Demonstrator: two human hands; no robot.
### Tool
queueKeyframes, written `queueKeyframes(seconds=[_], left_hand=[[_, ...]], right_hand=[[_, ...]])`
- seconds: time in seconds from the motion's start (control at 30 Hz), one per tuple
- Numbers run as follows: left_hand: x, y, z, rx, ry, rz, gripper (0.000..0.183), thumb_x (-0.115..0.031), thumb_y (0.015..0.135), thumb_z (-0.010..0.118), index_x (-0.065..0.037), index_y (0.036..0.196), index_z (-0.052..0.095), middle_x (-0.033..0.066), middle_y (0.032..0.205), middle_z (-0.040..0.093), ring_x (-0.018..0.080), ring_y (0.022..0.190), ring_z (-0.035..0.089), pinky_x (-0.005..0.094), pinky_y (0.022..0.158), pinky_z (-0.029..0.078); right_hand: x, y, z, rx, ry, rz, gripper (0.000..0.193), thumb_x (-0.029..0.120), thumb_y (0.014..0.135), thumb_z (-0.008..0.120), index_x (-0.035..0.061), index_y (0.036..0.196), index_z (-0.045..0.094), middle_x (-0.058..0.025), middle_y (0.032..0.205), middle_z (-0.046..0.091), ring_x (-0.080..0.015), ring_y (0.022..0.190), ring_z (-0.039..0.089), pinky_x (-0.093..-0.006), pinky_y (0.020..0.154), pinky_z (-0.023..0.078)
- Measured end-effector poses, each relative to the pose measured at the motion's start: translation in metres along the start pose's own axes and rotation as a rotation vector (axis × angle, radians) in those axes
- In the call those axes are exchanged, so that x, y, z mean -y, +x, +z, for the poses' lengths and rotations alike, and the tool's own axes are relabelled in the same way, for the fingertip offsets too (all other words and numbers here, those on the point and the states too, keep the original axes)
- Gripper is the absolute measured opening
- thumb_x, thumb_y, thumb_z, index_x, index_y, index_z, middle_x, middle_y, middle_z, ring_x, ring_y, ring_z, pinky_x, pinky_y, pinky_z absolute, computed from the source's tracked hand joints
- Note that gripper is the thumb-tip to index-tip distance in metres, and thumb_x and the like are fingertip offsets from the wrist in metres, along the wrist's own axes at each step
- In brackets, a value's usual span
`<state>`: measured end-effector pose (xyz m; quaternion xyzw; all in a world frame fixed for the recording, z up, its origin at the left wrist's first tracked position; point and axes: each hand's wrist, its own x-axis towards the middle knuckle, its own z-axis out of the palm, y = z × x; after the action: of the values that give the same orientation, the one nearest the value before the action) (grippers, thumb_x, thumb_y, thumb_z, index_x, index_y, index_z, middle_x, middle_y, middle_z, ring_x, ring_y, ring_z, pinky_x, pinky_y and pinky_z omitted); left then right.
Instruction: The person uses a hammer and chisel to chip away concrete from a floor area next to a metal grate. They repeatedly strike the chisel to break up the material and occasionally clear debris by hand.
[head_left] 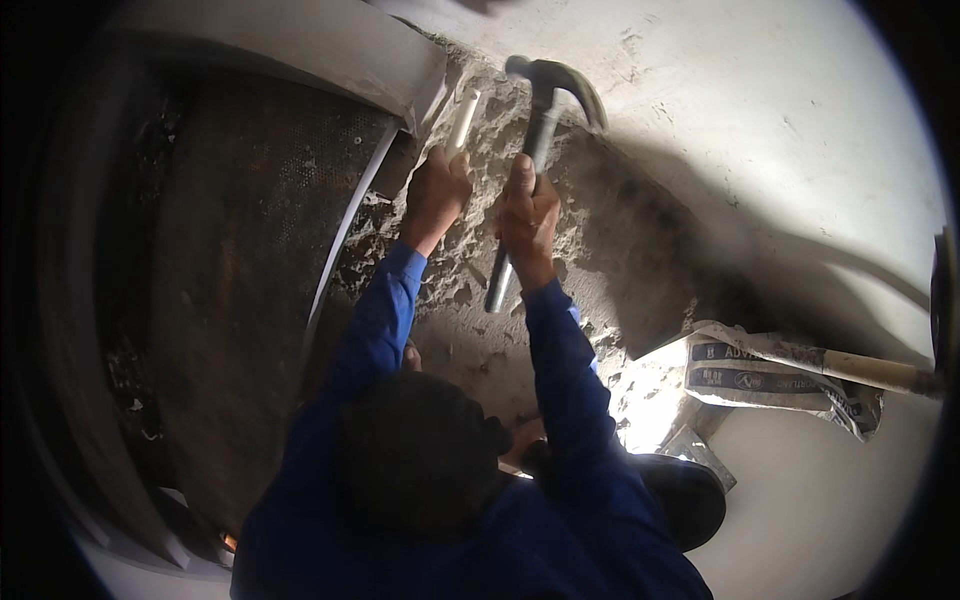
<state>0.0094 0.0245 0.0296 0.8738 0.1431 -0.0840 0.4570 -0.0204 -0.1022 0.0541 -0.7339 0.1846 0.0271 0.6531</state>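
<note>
My left hand (437, 195) is closed around a pale, straight rod (464, 120). Its upper end sticks out past my thumb, and the fist hides the lower part. Just to the right, my right hand (527, 215) grips a claw hammer (541, 130) partway along its metal-coloured handle. The hammer's head is at the far end, its curved claw toward the right, and the handle's butt shows below my fist. Both hands are over a rough, chipped masonry surface (470, 260). The rod and hammer are apart.
A dark, dotted panel (250, 220) with a pale curved edge lies left. A printed paper bag (745, 375) and a wooden handle (880, 374) are at right, near a flat metal plate (700, 455) and a black rounded object (690, 502). A pale wall (720, 90) rises far right.
</note>
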Motion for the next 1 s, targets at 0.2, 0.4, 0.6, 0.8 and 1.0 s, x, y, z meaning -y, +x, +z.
queueKeyframes(seconds=[0.2, 0.4, 0.6, 0.8, 1.0], left_hand=[[0.008, 0.008, 0.001, 0.018, 0.026, 0.059, 0.038, -0.031, 0.096, 0.054, 0.006, 0.103, 0.058, 0.0307, 0.088, 0.066, 0.0475, 0.087, 0.065, 0.0520, 0.072, 0.051], [0.010, 0.007, 0.004, 0.039, -0.028, -0.023, 0.040, -0.033, 0.096, 0.054, 0.006, 0.102, 0.058, 0.0307, 0.089, 0.066, 0.0466, 0.087, 0.066, 0.0512, 0.074, 0.051], [0.005, 0.007, 0.003, 0.030, -0.001, 0.007, 0.041, -0.034, 0.095, 0.054, 0.006, 0.102, 0.059, 0.0303, 0.087, 0.066, 0.0457, 0.088, 0.066, 0.0506, 0.074, 0.051], [0.009, 0.005, 0.004, -0.002, -0.005, 0.017, 0.039, -0.033, 0.095, 0.054, 0.006, 0.102, 0.060, 0.0288, 0.087, 0.067, 0.0444, 0.085, 0.067, 0.0487, 0.072, 0.052], [0.015, 0.012, 0.005, 0.032, -0.054, -0.016, 0.041, -0.032, 0.095, 0.054, 0.007, 0.103, 0.062, 0.0289, 0.087, 0.067, 0.0449, 0.085, 0.067, 0.0476, 0.072, 0.052]], right_hand=[[-0.005, 0.012, 0.011, 0.004, -0.357, -0.009, 0.072, 0.070, 0.093, 0.048, 0.0004, 0.078, 0.058, -0.0010, 0.059, 0.049, -0.0132, 0.057, 0.048, -0.0348, 0.054, 0.042], [-0.014, -0.003, -0.008, 0.024, -0.003, 0.039, 0.069, 0.068, 0.093, 0.049, 0.0031, 0.072, 0.054, 0.0006, 0.057, 0.048, -0.0124, 0.055, 0.047, -0.0363, 0.049, 0.040], [-0.012, 0.014, 0.007, 0.012, -0.496, 0.063, 0.075, 0.065, 0.093, 0.050, -0.0063, 0.111, 0.066, -0.0127, 0.067, 0.060, -0.0210, 0.062, 0.060, -0.0438, 0.070, 0.052], [-0.003, 0.001, -0.018, 0.007, -0.101, 0.010, 0.062, 0.060, 0.096, 0.051, -0.0002, 0.085, 0.060, -0.0044, 0.059, 0.053, -0.0146, 0.055, 0.050, -0.0367, 0.052, 0.043], [-0.012, -0.005, 0.008, -0.133, 0.065, -0.157, 0.066, 0.065, 0.094, 0.050, 0.0003, 0.085, 0.058, 0.0016, 0.060, 0.047, -0.0098, 0.053, 0.044, -0.0325, 0.048, 0.038]])
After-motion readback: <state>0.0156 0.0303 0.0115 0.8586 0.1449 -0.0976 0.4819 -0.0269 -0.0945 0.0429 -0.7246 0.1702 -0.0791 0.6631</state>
